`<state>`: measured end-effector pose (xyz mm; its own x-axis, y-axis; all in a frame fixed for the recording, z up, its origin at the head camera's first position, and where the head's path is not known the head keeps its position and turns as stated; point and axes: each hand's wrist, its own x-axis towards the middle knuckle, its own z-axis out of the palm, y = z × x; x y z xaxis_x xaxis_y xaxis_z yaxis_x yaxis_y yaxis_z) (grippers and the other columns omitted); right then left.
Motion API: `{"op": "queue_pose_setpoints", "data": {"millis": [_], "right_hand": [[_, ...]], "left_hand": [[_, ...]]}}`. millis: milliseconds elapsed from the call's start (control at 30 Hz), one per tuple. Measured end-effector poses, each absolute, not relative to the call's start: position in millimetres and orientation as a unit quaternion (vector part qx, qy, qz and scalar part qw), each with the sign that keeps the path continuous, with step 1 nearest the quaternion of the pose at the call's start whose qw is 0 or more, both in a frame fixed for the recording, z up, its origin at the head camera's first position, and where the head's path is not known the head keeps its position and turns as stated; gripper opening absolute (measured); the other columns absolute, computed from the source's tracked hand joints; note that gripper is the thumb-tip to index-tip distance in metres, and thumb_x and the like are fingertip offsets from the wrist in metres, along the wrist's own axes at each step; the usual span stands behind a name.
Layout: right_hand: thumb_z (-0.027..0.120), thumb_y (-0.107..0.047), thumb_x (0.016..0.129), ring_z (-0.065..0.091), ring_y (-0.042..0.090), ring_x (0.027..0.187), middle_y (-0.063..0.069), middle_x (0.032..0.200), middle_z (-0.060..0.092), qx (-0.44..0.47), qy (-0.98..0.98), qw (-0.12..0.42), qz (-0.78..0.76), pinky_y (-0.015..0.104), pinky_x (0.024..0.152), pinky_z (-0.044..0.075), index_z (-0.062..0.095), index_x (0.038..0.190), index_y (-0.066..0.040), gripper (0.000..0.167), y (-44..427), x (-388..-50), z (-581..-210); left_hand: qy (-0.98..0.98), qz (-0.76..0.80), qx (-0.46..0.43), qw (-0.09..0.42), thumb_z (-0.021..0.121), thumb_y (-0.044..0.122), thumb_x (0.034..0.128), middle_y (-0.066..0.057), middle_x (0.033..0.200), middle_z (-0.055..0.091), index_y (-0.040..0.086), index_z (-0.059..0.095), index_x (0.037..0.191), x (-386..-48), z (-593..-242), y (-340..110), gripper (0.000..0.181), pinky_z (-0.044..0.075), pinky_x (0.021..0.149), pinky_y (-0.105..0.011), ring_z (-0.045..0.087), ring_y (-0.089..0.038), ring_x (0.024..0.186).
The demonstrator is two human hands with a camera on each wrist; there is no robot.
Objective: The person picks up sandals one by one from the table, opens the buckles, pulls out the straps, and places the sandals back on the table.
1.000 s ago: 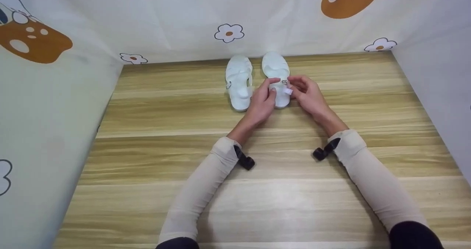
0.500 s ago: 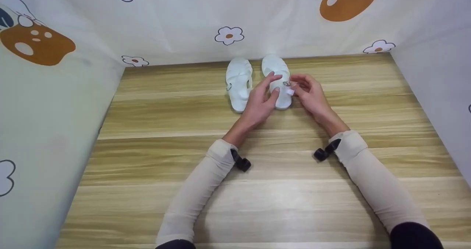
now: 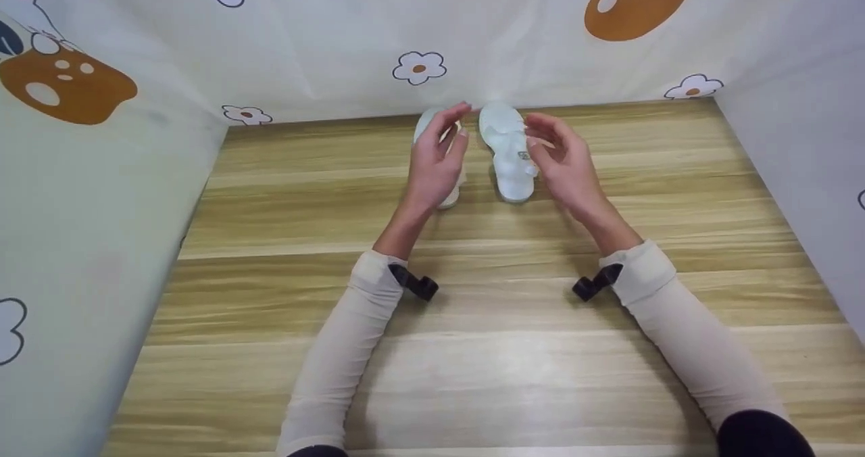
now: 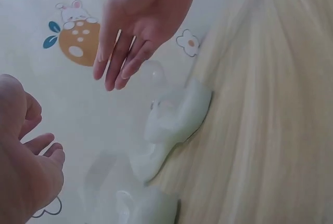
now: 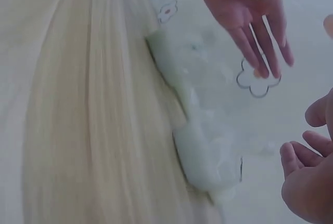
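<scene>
The left sandal (image 3: pixel 424 128) and right sandal (image 3: pixel 507 166) rest side by side on a wood-grain surface (image 3: pixel 500 322). The left hand (image 3: pixel 434 166), above one, and right hand (image 3: pixel 566 161), by the other, are loosely relaxed, holding nothing. Both sandals are probably light, flexible and smooth; best gripped across the sides.

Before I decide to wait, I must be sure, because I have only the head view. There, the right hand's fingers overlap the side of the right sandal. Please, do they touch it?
Observer: No. In the left wrist view, the right hand hangs with its fingertips clear of the right sandal.
Operator: Thank you. The left hand hides for me most of the left sandal. Please, are its fingers close together?
Observer: Not entirely. The right wrist view shows it from the palm side, with narrow gaps between some fingers.
</scene>
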<state>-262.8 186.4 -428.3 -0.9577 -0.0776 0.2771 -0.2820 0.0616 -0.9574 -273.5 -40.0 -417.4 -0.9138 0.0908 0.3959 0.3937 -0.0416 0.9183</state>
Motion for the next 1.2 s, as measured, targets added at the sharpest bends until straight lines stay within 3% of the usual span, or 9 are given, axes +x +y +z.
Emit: {"op": "queue_pose_setpoints", "data": {"millis": [267,467,633,867,1033,1200], "right_hand": [[0.061,-0.005,0.108,0.054,0.038,0.148,0.017,0.159,0.055,0.165,-0.723,-0.010,0.671,0.040,0.123,0.048,0.047,0.156,0.005,0.052,151,-249,-425],[0.061,-0.010,0.109,0.047,0.036,0.156,0.023,0.169,0.044,0.170,-0.748,-0.058,0.639,0.041,0.128,0.042,0.038,0.162,0.007,0.060,126,-249,-434],[0.061,-0.014,0.109,0.042,0.037,0.159,0.027,0.171,0.038,0.156,-0.755,-0.073,0.633,0.043,0.132,0.037,0.034,0.163,0.009,0.065,111,-257,-445],[0.062,-0.016,0.108,0.040,0.037,0.160,0.028,0.170,0.040,0.131,-0.751,-0.088,0.642,0.044,0.133,0.033,0.030,0.165,0.010,0.070,94,-268,-457],[0.063,-0.018,0.108,0.050,0.029,0.154,0.021,0.163,0.053,0.115,-0.724,-0.113,0.670,0.042,0.128,0.040,0.038,0.163,0.004,0.065,85,-274,-465],[0.064,-0.015,0.106,0.052,0.024,0.151,0.020,0.161,0.055,0.109,-0.692,-0.126,0.702,0.038,0.126,0.042,0.043,0.161,0.003,0.061,84,-276,-472]], "left_hand": [[-0.706,-0.677,-0.155,0.139,0.057,0.000,0.1079,-0.018,0.146,0.065,-0.001,0.064,0.140,-275,-425,-61,0.033,0.039,0.130,-0.041,0.056,-0.021,0.145],[-0.756,-0.633,-0.088,0.138,0.058,0.005,0.1085,-0.009,0.147,0.066,0.006,0.067,0.138,-274,-437,-80,0.031,0.036,0.132,-0.037,0.053,-0.017,0.149],[-0.773,-0.627,-0.009,0.100,0.058,0.013,0.1101,-0.008,0.156,0.060,0.009,0.065,0.142,-275,-447,-89,0.033,0.037,0.131,-0.047,0.048,-0.024,0.153],[-0.746,-0.662,0.067,0.021,0.054,0.024,0.1128,-0.014,0.162,0.055,0.007,0.058,0.150,-277,-458,-92,0.041,0.043,0.127,-0.040,0.052,-0.026,0.151],[-0.747,-0.661,0.073,0.018,0.055,0.029,0.1131,-0.015,0.149,0.066,0.005,0.063,0.145,-277,-463,-92,0.041,0.051,0.118,-0.040,0.062,-0.023,0.140],[-0.754,-0.652,0.071,0.042,0.057,0.031,0.1129,-0.012,0.134,0.075,0.004,0.071,0.134,-277,-467,-91,0.038,0.056,0.108,-0.038,0.069,-0.020,0.126]]}}
